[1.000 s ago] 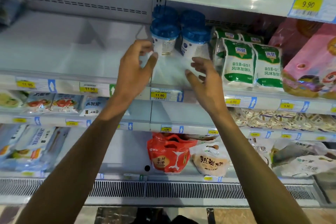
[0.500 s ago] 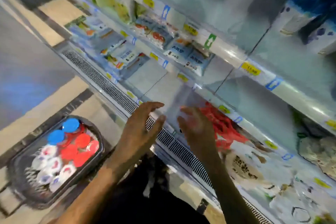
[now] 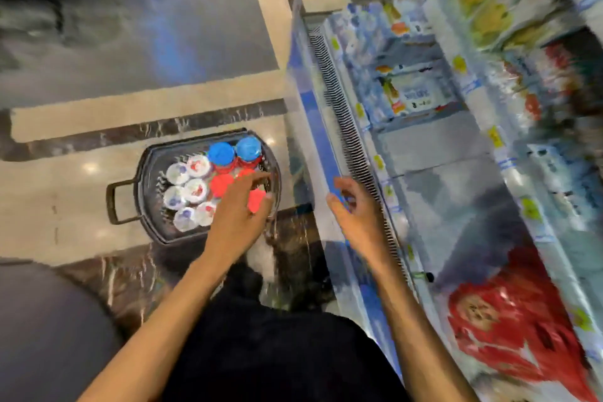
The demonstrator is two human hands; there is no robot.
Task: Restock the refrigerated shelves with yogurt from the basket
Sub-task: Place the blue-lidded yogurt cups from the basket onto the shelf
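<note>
A dark plastic basket [image 3: 148, 173] stands on the floor left of the chiller. It holds yogurt cups: two with blue lids [image 3: 222, 153], some with red lids [image 3: 222, 185], and several with white foil tops [image 3: 195, 191]. My left hand [image 3: 239, 209] hovers over the basket's right side above the red lids, fingers spread, holding nothing. My right hand [image 3: 354, 209] hangs over the chiller's front edge [image 3: 315, 127], fingers loosely curled and empty. The refrigerated shelves [image 3: 456, 147] run up the right side, blurred.
A black vent grille [image 3: 339, 101] runs along the chiller's front. A red pouch [image 3: 509, 330] lies on the lowest shelf at bottom right, with blue-and-white packs [image 3: 401, 95] farther along. Marble floor with dark and beige bands surrounds the basket. My dark trousers fill the bottom centre.
The view has swung from the blue-lidded cups on the upper shelf down to the floor. Both hands left the shelf empty; the left now reaches over the basket.
</note>
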